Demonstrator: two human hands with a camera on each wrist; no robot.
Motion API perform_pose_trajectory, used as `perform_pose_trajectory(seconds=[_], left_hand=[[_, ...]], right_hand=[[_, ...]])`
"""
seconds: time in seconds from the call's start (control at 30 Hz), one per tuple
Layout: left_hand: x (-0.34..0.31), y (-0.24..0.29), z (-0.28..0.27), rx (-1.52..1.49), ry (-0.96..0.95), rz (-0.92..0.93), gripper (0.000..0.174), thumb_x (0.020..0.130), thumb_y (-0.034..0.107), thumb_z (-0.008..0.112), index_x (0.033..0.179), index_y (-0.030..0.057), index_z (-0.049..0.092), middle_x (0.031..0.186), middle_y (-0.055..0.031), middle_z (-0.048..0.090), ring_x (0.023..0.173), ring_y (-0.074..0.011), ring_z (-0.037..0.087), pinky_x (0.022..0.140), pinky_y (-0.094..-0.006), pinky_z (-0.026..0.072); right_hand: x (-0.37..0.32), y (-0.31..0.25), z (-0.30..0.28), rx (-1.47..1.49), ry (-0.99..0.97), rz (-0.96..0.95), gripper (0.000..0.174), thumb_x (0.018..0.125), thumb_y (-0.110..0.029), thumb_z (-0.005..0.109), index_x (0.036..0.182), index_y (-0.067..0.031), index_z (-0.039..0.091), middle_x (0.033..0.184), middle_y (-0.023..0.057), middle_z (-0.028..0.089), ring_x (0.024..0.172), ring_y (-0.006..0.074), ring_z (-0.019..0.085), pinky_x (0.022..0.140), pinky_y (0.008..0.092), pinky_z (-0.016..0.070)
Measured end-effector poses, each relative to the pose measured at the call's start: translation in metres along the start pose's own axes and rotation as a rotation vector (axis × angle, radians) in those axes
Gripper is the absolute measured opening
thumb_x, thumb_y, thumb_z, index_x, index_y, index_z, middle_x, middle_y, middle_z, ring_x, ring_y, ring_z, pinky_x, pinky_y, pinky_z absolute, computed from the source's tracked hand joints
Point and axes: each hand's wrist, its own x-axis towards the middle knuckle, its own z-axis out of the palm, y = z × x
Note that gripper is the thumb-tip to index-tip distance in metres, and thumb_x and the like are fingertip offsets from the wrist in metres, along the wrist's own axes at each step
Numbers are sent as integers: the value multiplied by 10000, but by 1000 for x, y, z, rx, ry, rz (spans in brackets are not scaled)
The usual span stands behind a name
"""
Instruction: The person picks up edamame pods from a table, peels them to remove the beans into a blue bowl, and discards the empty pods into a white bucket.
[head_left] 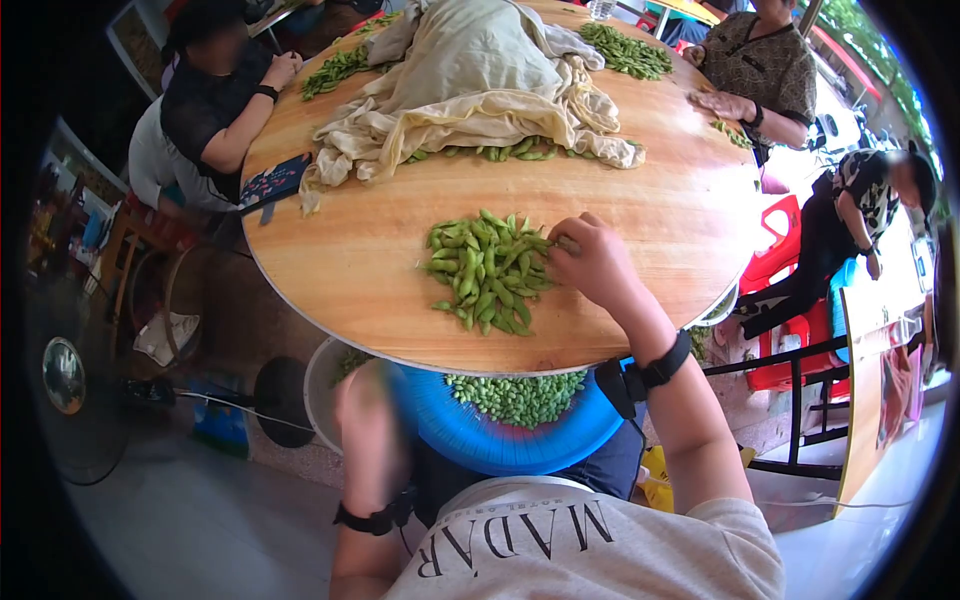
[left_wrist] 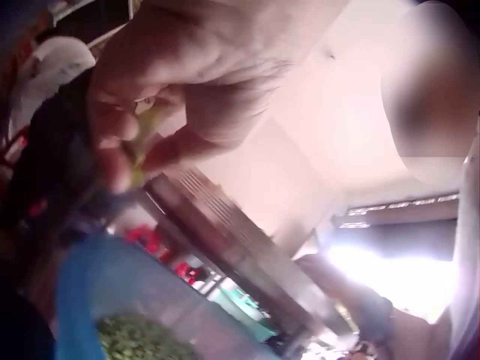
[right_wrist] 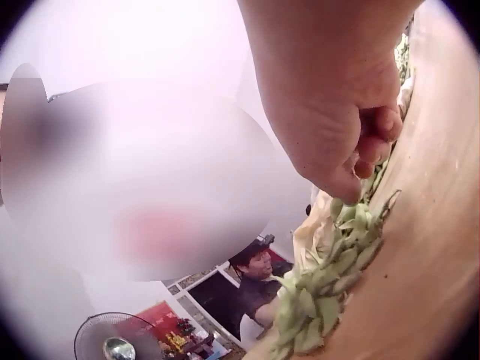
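A heap of green soybean pods (head_left: 485,270) lies on the round wooden table in front of me. At the heap's right edge, my right hand (head_left: 600,262) pinches a soybean pod (head_left: 567,245) between thumb and curled fingers. In the right wrist view these fingertips are right at the top of the heap. My left hand (head_left: 365,425), blurred in the head view, is beside the blue basin (head_left: 425,420) below the table edge. The left wrist view shows its thumb and fingers gripping a yellow-green soybean pod (left_wrist: 148,124). Shelled green beans (head_left: 520,398) lie in the basin.
A cloth (head_left: 470,75) covers a large mound mid-table, with pods showing under its edge. More pods (head_left: 625,50) lie at the back. A dark blue booklet-like item (head_left: 275,183) lies at the left rim. A grey bucket (head_left: 325,395) stands left of the basin. People sit around the table.
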Motion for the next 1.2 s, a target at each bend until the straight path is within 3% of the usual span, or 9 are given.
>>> perform_pose_trajectory(seconds=[0.07,0.1,0.13,0.2,0.37,0.53,0.7,0.93,1.2], left_hand=[[10,-4,-23,746,177,325,525,724,-13,599,1216,22,418,1182,-199,441,1017,-331,515,841,-363,455],[11,7,-28,700,168,99,663,692,12,632,1284,36,335,1259,-213,380,1166,-372,379,977,-403,334],[13,16,-33,675,209,264,562,706,4,629,1227,11,418,1192,-201,459,1061,-353,485,894,-369,419],[7,75,-19,94,8,-16,425,731,-13,612,1143,-9,509,1075,-184,543,934,-328,562,794,-324,473],[22,119,45,21,-373,701,305,798,-56,533,1099,-15,558,1115,-128,557,595,-92,562,500,-198,450],[24,114,77,23,-722,602,223,759,43,626,969,-27,601,861,-157,623,696,-216,608,639,-274,476],[-8,115,79,-280,-632,154,80,771,1,640,831,-48,620,692,-14,592,624,-51,528,535,-181,415],[-28,114,81,55,-466,647,165,695,-8,685,846,-31,625,702,-78,603,584,-129,557,516,-230,428],[-42,118,75,192,-425,832,148,701,-22,661,844,-13,625,690,-111,574,572,-213,561,510,-287,437]], right_hand=[[-3,-6,-12,58,-17,14,124,702,-111,624,810,-53,605,746,142,536,699,337,549,614,396,449],[-6,-11,-19,88,-22,23,125,697,-103,627,809,-53,605,738,137,535,690,331,548,608,391,448],[-9,-17,-23,116,-40,2,127,694,-98,631,810,-53,606,735,135,536,686,325,550,607,384,449],[-19,-31,-29,179,-102,-43,133,688,-88,640,813,-54,608,729,131,538,678,313,552,604,369,450],[-34,-59,-38,228,-246,-153,115,701,-53,623,813,-38,601,740,127,548,653,289,568,578,338,464],[-55,-63,-44,334,-338,-186,146,695,-34,617,839,-48,601,740,133,546,637,269,579,566,321,471],[-89,-49,-40,862,-338,407,283,895,-264,515,851,9,574,591,-43,440,514,50,425,446,199,347],[-120,-54,-18,1233,-425,465,389,940,-350,390,823,-8,534,568,-21,432,474,42,367,412,196,285],[-123,-61,-20,1135,-445,440,356,937,-323,412,769,-24,507,546,-25,436,463,45,376,417,199,305]])
